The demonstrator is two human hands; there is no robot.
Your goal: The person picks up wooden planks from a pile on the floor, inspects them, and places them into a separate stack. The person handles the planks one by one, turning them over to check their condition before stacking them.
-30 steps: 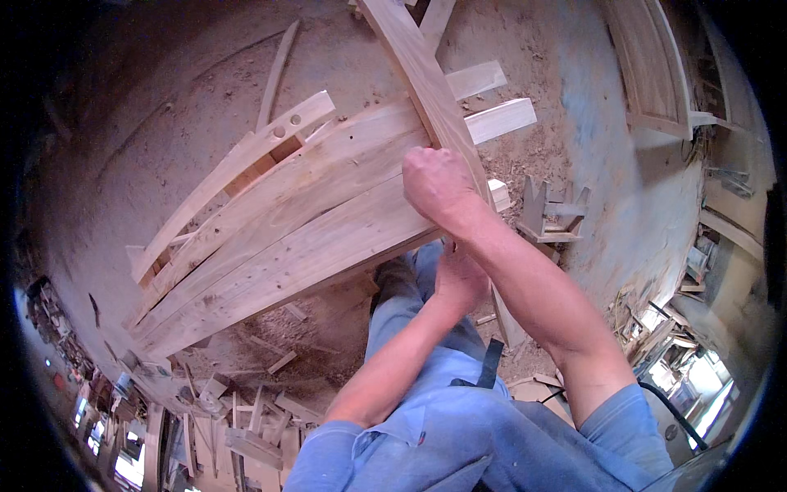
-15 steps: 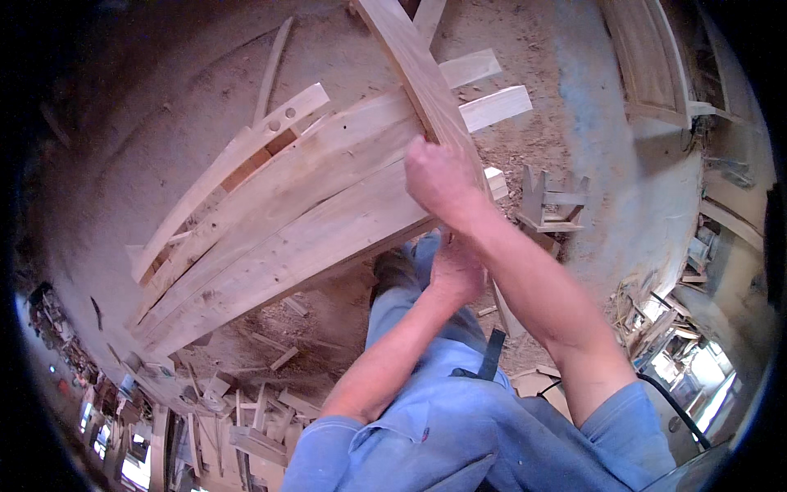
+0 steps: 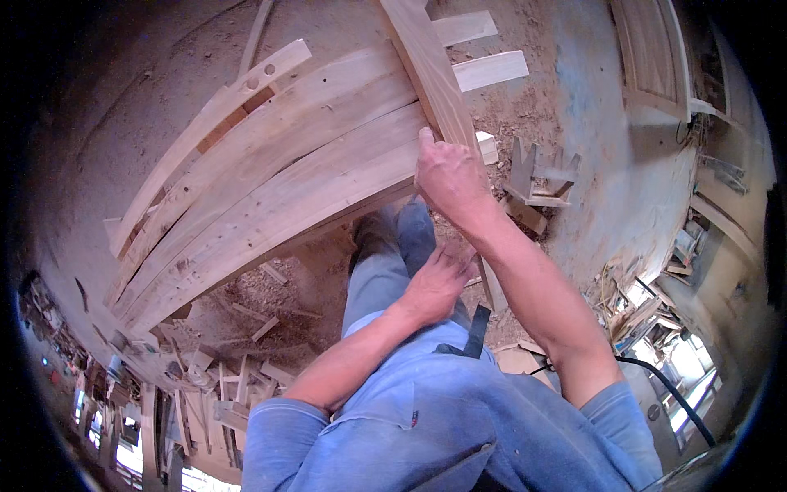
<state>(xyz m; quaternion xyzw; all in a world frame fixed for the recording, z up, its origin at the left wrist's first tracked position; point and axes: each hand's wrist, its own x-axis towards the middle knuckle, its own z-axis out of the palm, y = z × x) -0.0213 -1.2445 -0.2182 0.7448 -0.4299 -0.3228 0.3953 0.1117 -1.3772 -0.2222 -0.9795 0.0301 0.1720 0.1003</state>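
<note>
A long wooden plank lies crosswise over wide pale boards and runs away from me. My right hand is closed at the near visible part of this plank, its thumb side against the plank's left edge. Whatever sits inside those curled fingers is hidden. Lower and nearer my body, my left hand is apart from the boards, its fingers stretched and nothing visible in it. A curved wooden piece with two round holes near its end lies along the far side of the boards.
Two board ends stick out right of the plank. A small wooden frame with pointed legs stands on the dusty floor at right. Offcuts lie lower left, with a scrap pile at right. A panelled door leans upper right.
My left hand has come away from beneath my right hand, toward my body, and its fingers have opened. My right hand has shifted slightly nearer along the plank. The view has tilted a little.
</note>
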